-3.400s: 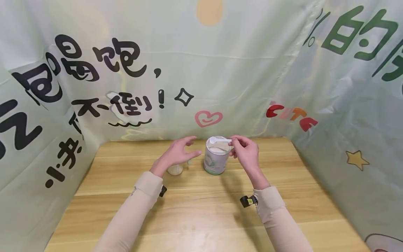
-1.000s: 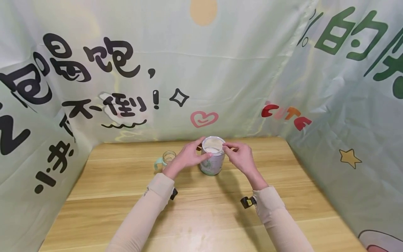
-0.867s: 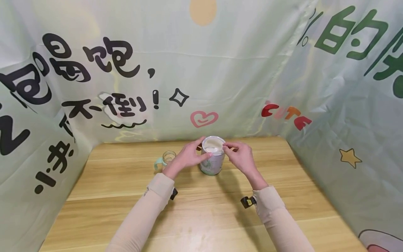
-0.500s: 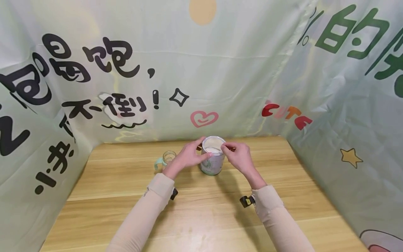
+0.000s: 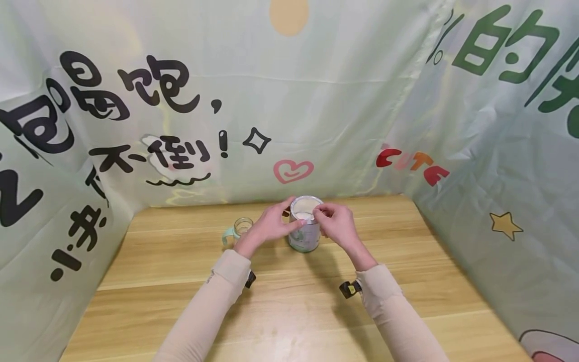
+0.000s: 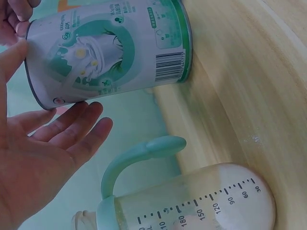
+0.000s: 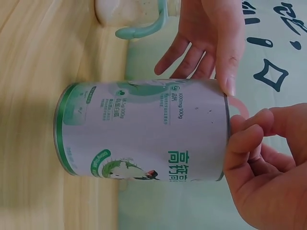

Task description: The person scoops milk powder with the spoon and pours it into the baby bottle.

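Observation:
A white and green milk powder can (image 5: 304, 240) stands upright near the back of the table, uncovered, with pale powder (image 5: 305, 204) inside. My left hand (image 5: 271, 222) holds it by the rim, thumb on the near side and fingers at the left side; the left wrist view shows those fingers (image 6: 79, 127) against the can's wall. At the right of the rim, my right hand (image 5: 338, 223) pinches the handle of the white scoop, which fingers and rim now largely hide. Left of the can stands a baby bottle (image 6: 225, 201), uncapped, with a mint handle (image 6: 139, 155) and whitish contents at the bottom.
The wooden table (image 5: 280, 301) meets printed cloth walls (image 5: 344, 125) at the back and both sides. A little spilled powder (image 6: 252, 139) lies on the wood near the bottle.
Since the oldest frame, my left hand has come right to grip the can, and the scoop has gone from above the powder into the can. Lately my right hand shifts slightly left along the rim.

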Motion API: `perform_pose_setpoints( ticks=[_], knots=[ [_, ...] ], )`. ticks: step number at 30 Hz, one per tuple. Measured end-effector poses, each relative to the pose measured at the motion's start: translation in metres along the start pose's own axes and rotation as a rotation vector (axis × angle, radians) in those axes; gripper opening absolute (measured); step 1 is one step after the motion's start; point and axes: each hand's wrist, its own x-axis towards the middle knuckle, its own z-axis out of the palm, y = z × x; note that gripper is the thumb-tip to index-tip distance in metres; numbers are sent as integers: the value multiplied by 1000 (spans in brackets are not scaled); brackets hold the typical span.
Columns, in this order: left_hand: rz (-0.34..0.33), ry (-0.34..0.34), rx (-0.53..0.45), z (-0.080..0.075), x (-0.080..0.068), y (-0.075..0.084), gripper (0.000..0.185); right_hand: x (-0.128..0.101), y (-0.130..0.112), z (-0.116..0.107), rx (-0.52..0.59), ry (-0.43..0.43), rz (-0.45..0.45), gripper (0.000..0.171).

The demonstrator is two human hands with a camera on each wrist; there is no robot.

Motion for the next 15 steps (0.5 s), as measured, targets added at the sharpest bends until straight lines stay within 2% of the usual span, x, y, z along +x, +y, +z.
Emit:
perform_pose_setpoints(
  ticks=[15],
  knots=[
    [-12, 2, -5, 1, 0, -1, 91, 3, 10, -2, 170, 109, 110, 26]
  ],
)
